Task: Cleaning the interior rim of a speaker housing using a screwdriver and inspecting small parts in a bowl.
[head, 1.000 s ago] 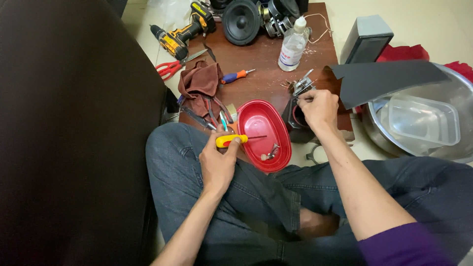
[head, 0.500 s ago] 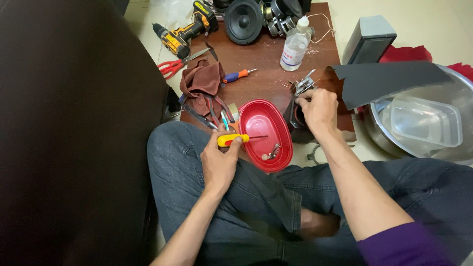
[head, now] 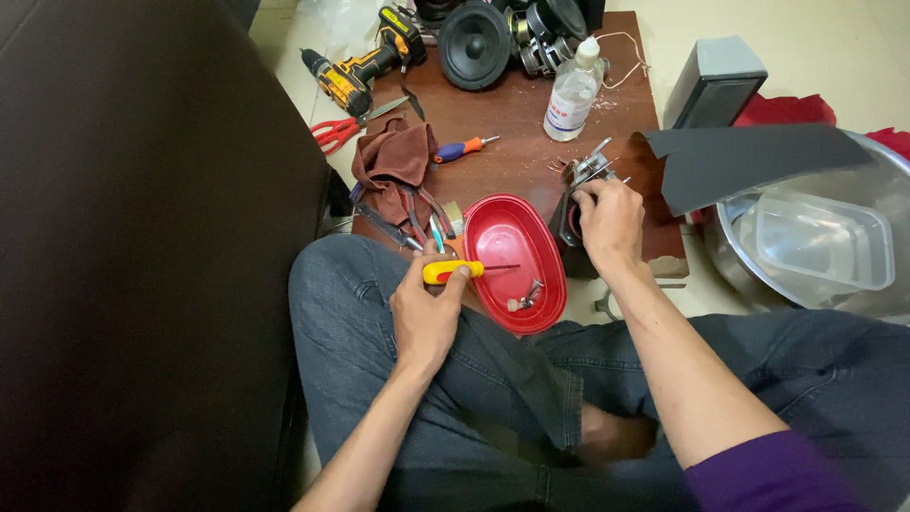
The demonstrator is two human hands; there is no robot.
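Glossy red plastic tray [head: 502, 242], matt wooden board [head: 517, 152], brown cloth [head: 393, 156]

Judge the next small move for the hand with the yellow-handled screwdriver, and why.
Probably bring the yellow-handled screwdriver across to the small dark speaker box. The left hand holds it with its tip over the red oval plastic dish, while the right hand grips the box top, apparently steadying it.

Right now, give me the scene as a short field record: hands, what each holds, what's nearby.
left hand: grips yellow-handled screwdriver, shaft over red oval tray
right hand: on small dark part at the wooden board edge
tray contents: a few small metal bits
nearby: brown cloth, red scissors, clear bottle, speaker cone
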